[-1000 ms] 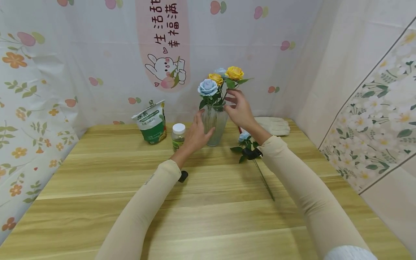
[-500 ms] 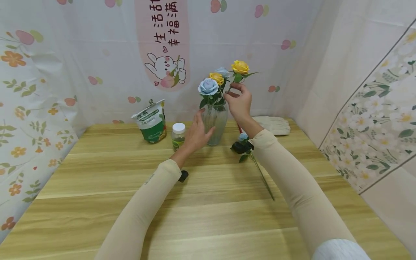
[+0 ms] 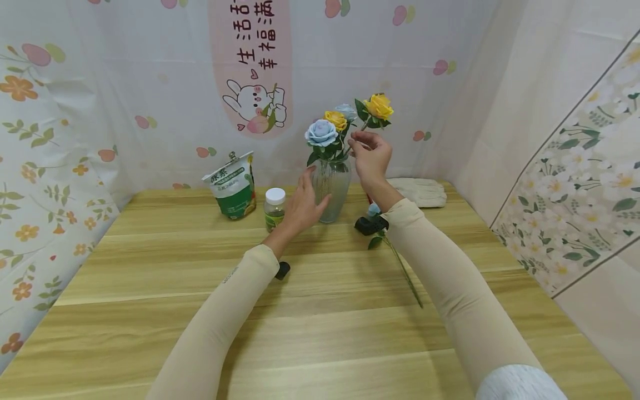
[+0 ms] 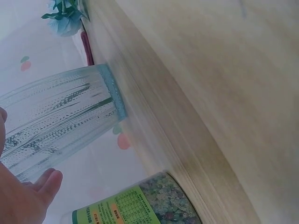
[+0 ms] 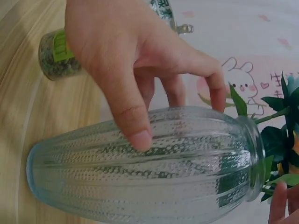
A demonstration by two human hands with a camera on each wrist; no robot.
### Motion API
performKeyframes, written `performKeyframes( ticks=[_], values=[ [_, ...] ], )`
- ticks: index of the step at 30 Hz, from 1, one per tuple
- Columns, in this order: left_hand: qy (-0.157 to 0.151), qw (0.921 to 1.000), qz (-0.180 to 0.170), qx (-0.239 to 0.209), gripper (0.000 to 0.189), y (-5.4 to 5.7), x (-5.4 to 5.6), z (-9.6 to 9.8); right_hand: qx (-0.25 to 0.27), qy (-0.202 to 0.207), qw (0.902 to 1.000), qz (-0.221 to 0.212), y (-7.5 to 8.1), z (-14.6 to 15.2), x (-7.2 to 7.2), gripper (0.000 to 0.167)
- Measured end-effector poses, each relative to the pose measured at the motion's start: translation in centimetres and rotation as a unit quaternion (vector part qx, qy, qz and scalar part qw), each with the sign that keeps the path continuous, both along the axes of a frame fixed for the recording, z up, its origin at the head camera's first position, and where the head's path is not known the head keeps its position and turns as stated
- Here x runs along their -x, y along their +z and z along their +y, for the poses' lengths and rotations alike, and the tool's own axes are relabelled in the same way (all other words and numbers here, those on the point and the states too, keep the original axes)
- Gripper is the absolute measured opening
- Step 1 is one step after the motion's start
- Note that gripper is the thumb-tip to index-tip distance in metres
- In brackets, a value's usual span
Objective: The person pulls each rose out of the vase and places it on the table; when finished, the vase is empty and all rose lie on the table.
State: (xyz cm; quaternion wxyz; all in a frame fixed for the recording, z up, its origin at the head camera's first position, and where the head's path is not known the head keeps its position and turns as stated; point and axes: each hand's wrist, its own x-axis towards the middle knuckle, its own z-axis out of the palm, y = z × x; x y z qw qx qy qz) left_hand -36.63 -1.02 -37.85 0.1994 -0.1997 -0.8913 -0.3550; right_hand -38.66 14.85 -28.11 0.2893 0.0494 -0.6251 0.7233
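A ribbed clear glass vase stands upright towards the back of the table. My left hand holds its left side; in the right wrist view the thumb lies on the near glass and the other fingers reach round behind. Pinched between the thumb and fingers of my right hand is the stem of a yellow rose, just right of the vase mouth. That bloom leans right, above the hand. In the vase are a large blue rose, a smaller yellow rose and another blue rose.
A white-lidded jar and a green-and-white pouch with a clip stand left of the vase. Another blue rose lies on the table, its stem pointing towards me, partly under my right sleeve. Folded off-white gloves lie behind.
My right hand has moved slightly right with the yellow rose, whose bloom rose, swung away from the other flowers and turned to lean right. My left hand has stayed on the vase.
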Motion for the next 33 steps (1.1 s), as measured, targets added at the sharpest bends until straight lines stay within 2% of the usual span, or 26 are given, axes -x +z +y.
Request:
performKeyframes(
  ticks=[5,13,19,26,33],
  values=[
    [-0.001,1.0,0.001,0.0,0.078,0.1,-0.2,-0.1,-0.019,-0.004,0.9998,-0.003,-0.3,0.2,0.0,0.015],
    [-0.003,1.0,0.006,0.003,0.078,0.1,-0.2,-0.2,-0.026,-0.013,0.9988,0.038,-0.6,-0.1,0.0,0.015],
    [-0.002,1.0,0.006,0.001,0.078,0.0,-0.1,-0.3,-0.037,-0.008,0.9988,0.031,-0.8,0.1,0.0,0.023],
    [-0.004,1.0,0.003,0.0,0.078,0.1,-0.2,-0.3,-0.002,-0.012,0.9999,0.009,-0.5,0.5,0.0,0.026],
    [-0.009,0.9999,-0.006,0.002,0.078,0.2,-0.3,-0.1,0.05,-0.02,0.9983,0.021,0.0,1.0,0.5,0.031]
  ],
)
